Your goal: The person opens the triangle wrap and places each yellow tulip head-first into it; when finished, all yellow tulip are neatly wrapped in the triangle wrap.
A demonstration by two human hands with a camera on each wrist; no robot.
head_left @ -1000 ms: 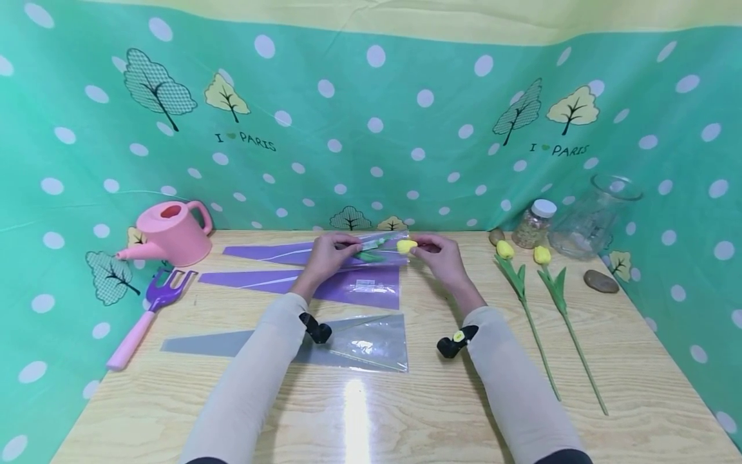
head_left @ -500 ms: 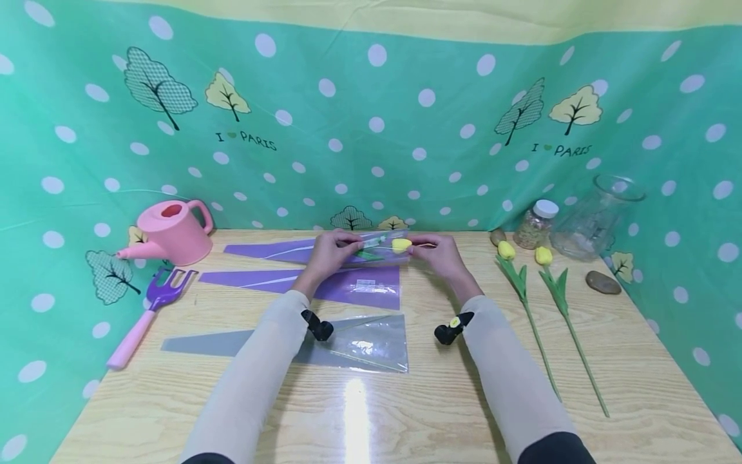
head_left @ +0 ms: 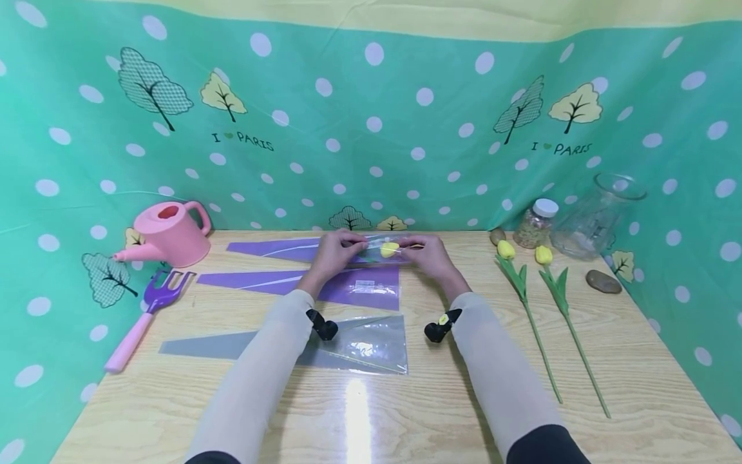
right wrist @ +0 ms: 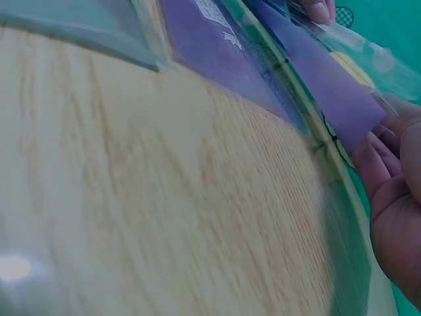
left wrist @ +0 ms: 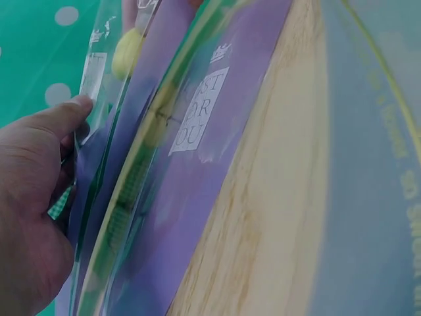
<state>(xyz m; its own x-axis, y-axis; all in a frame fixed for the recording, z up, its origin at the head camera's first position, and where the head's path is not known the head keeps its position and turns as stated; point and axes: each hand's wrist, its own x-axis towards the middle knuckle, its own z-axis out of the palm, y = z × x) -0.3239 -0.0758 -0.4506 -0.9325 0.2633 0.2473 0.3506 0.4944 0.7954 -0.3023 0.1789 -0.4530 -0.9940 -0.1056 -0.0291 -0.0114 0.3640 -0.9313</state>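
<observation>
A purple flower sleeve (head_left: 272,249) with a clear front lies at the back of the table. Inside its wide right end shows the yellow head of a tulip (head_left: 390,249), with some green beside it. My left hand (head_left: 335,252) pinches the sleeve around its middle, thumb on the clear front in the left wrist view. At the mouth, my right hand (head_left: 429,258) grips the sleeve's edge, thumb above and fingers below in the right wrist view, close to the yellow tulip head (right wrist: 352,69). Much of the tulip's stem is hidden by the left hand and the sleeve.
Nearer lie a second purple sleeve (head_left: 348,287) and a grey sleeve (head_left: 371,341). At left are a pink watering can (head_left: 174,235) and a garden fork (head_left: 136,338). Two tulips (head_left: 524,303), a jar (head_left: 536,225), a glass vase (head_left: 599,219) and a stone (head_left: 603,281) are at right.
The tulip head has moved left, from the sleeve's mouth to inside it. My right hand has followed leftward to the sleeve's edge, while the left hand has shifted slightly right.
</observation>
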